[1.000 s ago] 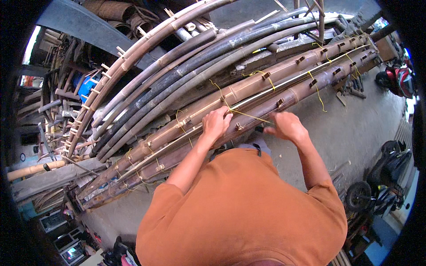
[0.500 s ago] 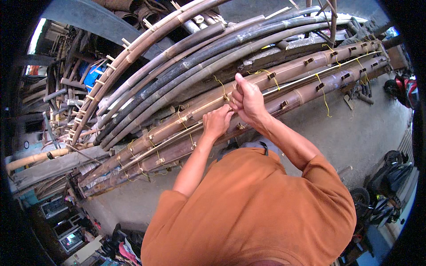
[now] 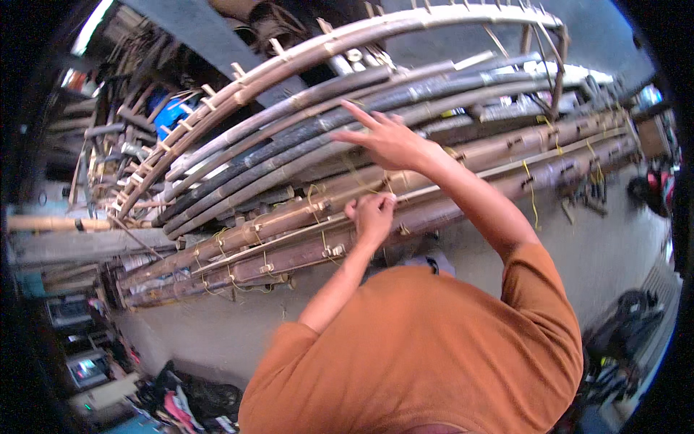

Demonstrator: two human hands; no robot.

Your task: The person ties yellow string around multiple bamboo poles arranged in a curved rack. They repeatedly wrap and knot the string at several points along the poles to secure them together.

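Curling beside the pale strip between edges of bamboo poles, our left hand grips what we cannot tell. Our right hand spreads open; slack yellow cord could free the strip.

Down and forward peers the head-worn fisheye, orange T-shirt looming near, bamboo poles farther off!

Right hand raised, fingers spread; left hand lower, fingers curled.

Motion blur softens the unevenly lit, black-rimmed view.
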